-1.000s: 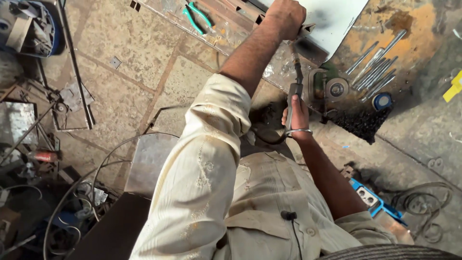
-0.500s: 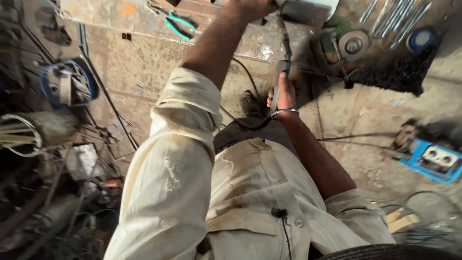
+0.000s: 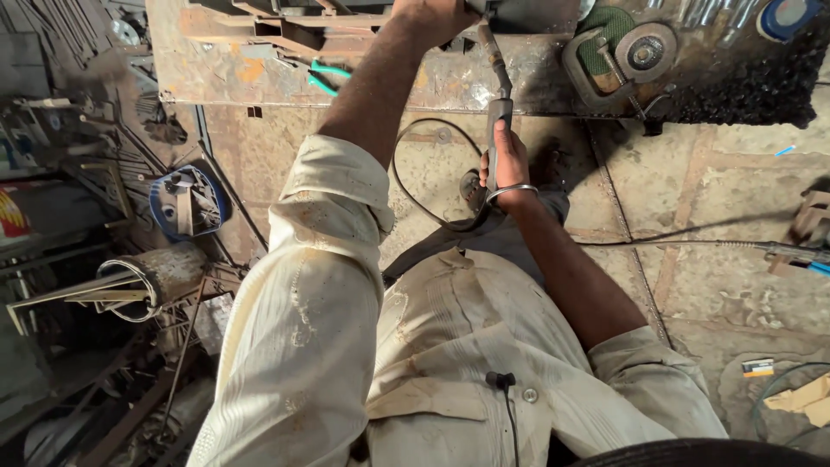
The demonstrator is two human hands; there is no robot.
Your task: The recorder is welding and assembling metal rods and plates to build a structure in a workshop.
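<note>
Rusty steel workbench point(image 3: 216, 78), near edge: your right hand point(image 3: 506, 164) is closed round the electrode holder point(image 3: 499, 117); keep that wrist steady. Left hand point(image 3: 437, 13) clamps the workpiece point(image 3: 536, 13) at the top; hold it flat.

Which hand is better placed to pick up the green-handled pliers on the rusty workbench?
Probably the left. The left hand rests on the rusty workbench, close to the green-handled pliers. The right hand is lower, in front of the bench, and grips a tool handle with a cable.
</note>
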